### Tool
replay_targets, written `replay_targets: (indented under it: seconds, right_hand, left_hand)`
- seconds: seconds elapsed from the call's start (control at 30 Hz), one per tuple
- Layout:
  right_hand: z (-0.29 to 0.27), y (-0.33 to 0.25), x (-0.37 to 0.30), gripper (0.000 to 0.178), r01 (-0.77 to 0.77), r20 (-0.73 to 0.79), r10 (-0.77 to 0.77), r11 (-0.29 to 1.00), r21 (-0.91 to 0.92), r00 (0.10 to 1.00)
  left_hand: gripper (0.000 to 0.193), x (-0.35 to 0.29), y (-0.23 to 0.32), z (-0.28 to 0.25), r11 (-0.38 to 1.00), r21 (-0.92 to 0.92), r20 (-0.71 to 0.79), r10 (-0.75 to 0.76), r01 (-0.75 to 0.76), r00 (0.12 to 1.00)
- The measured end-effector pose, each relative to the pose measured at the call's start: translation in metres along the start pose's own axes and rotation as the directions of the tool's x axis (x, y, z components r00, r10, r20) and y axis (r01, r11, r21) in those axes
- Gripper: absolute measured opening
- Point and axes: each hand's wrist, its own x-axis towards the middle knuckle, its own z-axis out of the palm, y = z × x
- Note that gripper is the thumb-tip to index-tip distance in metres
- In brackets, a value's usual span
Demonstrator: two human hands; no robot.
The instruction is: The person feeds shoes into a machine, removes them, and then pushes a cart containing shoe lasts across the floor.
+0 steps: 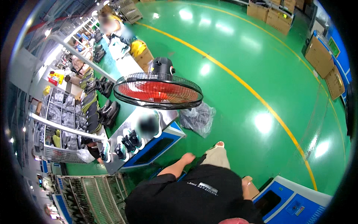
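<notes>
My left hand (188, 158) hangs by my side, its fingers loosely curled with nothing seen in them. It is apart from the blue and white machine (153, 147) at my left. On that machine's metal top stand several teal, black and white sneakers (133, 140). Low at my right side, my right hand (246, 182) is partly covered by my black shirt, and its fingers are not clear. A brown flat-sided thing (253, 191) shows beside it; I cannot tell whether the hand touches it.
A black fan with red blades (158, 91) stands ahead. Beyond it lies a crumpled clear plastic bag (198, 118). A wire rack (91, 198) is at the near left, another blue and white machine (291, 201) at the near right. Dark boots (109, 112) line the left bench.
</notes>
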Motion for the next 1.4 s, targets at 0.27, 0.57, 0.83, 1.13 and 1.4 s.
replay_targets:
  seconds: [0.27,0.57,0.83,1.13,1.4]
  right_hand:
    - [-0.053,-0.189,0.048,0.033,0.082,-0.172,-0.064,0.991,0.104,0.983]
    - [-0.121,-0.302,0.191,0.035,0.345,0.030,-0.596,0.423,-0.838,0.803]
    - [-0.232,-0.458,0.286,0.006,0.105,-0.035,-0.112,0.983,-0.150,0.993]
    - [-0.313,-0.524,0.345,0.010,0.013,0.037,0.000,0.934,-0.357,0.999]
    - [-0.250,-0.529,0.408,0.014,0.631,0.614,-0.396,-0.102,-0.769,0.683]
  left_hand:
    - [0.035,0.084,0.120,-0.173,0.651,-0.743,-0.128,-0.371,0.159,0.920]
    - [0.050,0.078,0.028,-0.102,0.535,-0.449,0.283,-0.674,0.715,0.682]
    - [0.042,0.131,0.205,-0.206,0.114,-0.757,0.413,-0.679,0.643,0.607]
    - [0.036,0.194,0.253,-0.274,0.262,-0.821,0.163,-0.745,0.508,0.647]
    - [0.041,0.237,0.237,-0.211,0.343,-0.628,0.324,-0.701,0.699,0.635]
